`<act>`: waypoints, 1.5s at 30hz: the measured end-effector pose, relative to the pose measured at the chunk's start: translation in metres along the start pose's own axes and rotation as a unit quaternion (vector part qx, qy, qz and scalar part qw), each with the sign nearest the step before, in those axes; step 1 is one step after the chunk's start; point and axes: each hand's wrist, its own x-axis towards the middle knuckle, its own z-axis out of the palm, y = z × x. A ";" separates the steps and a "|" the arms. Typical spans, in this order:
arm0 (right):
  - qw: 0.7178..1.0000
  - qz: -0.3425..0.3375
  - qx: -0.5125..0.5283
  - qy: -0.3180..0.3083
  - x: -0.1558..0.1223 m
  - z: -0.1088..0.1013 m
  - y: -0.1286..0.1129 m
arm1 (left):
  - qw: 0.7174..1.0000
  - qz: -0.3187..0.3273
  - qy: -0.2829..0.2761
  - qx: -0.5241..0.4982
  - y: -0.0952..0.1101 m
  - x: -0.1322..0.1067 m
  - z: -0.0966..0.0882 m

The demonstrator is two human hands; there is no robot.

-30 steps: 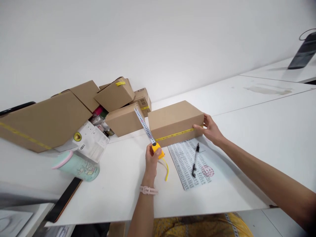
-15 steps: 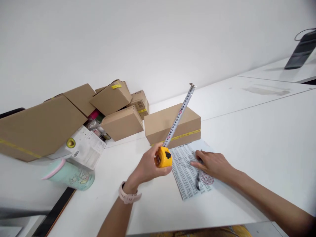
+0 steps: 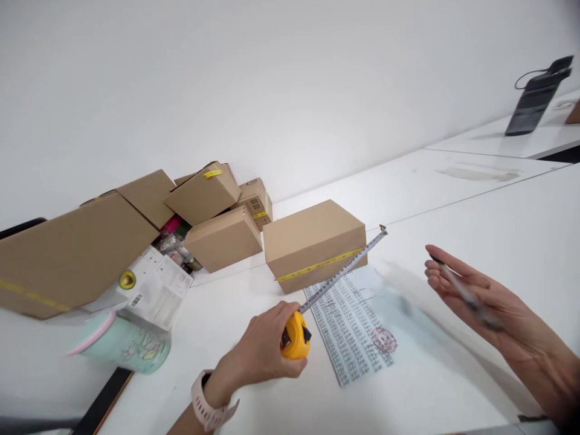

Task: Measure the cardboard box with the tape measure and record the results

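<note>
My left hand (image 3: 263,350) is closed around a yellow tape measure (image 3: 295,336). Its blade (image 3: 344,270) runs out to the upper right, along the front of a brown cardboard box (image 3: 315,241) with a yellow tape strip. My right hand (image 3: 480,299) is raised above the table at the right, palm up, and a pen (image 3: 466,296) lies blurred across its fingers. A printed sheet (image 3: 353,329) with a red stamp lies on the white table (image 3: 475,199) between the two hands.
Several cardboard boxes (image 3: 212,193) are piled at the back left against the wall. A mint cup with a pink lid (image 3: 120,341) lies on its side next to a white carton (image 3: 149,290). A dark tablet on a stand (image 3: 532,106) stands far right.
My right hand picked the pen up from the sheet and moved right and up. My left hand swung the tape blade down from pointing upward, bringing it low across the box front.
</note>
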 end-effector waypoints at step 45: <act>0.918 -0.019 -0.369 -0.142 -0.032 0.039 0.038 | 0.896 0.060 0.432 0.086 -0.007 0.137 -0.023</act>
